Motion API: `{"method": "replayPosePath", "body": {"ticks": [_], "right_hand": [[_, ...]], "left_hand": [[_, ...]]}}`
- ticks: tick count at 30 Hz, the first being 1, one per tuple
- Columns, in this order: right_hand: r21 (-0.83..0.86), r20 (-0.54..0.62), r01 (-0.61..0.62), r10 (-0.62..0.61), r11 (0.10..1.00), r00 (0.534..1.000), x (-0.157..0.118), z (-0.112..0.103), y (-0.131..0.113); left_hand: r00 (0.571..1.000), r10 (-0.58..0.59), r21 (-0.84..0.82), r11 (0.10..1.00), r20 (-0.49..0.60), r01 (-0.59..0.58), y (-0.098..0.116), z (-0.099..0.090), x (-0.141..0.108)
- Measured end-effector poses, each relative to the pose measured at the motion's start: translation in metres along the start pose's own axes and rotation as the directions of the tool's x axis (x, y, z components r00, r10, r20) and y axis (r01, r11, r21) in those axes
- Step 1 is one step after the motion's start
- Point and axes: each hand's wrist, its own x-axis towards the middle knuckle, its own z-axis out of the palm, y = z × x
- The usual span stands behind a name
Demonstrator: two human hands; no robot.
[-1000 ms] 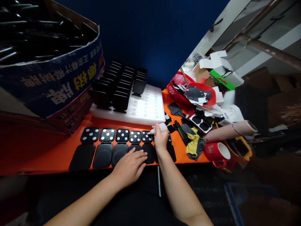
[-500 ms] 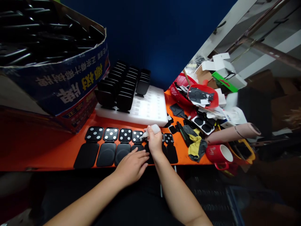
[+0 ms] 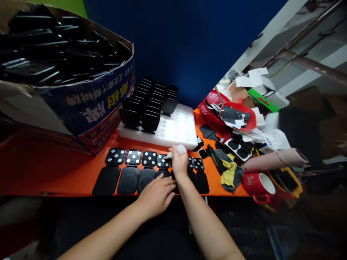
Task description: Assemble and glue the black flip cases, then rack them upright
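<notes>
My right hand (image 3: 179, 165) is wrapped round a small white squeeze bottle (image 3: 181, 148), which tilts so its narrow nozzle points down and left. The nozzle tip is over the dotted upper half of a hinged black case (image 3: 163, 162); whether it touches cannot be told. My left hand (image 3: 156, 194) lies flat with fingers stretched over the lower halves of the cases, holding nothing. Several such cases lie unfolded in a row, among them a leftmost one (image 3: 106, 180) and a rightmost one (image 3: 202, 182). My hands and the bottle hide part of the row.
Behind the row, a white foam block (image 3: 179, 124) holds upright black pieces (image 3: 151, 117). A large carton (image 3: 89, 108) full of black parts stands left. To the right are a red basket (image 3: 207, 108), a yellow-grey cloth (image 3: 230, 173) and a red mug (image 3: 253, 184) near the orange table's edge.
The camera view has shifted, so everything sits a little further right and lower. The nozzle has moved slightly across the same case's dotted half. My left hand stays flat.
</notes>
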Motion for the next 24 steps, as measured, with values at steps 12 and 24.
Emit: {"method": "replayPosePath", "body": {"ticks": [12, 24], "right_hand": [[0.173, 0.153, -0.135, 0.109, 0.976, 0.982, -0.010, 0.020, -0.013], [-0.021, 0.134, 0.049, -0.046, 0.999, 0.990, -0.021, 0.036, -0.016]], "left_hand": [[0.988, -0.070, 0.069, 0.994, -0.139, 0.080, -0.013, -0.031, -0.024], [0.961, -0.077, 0.078, 0.992, -0.265, 0.101, -0.027, -0.025, -0.035]]}}
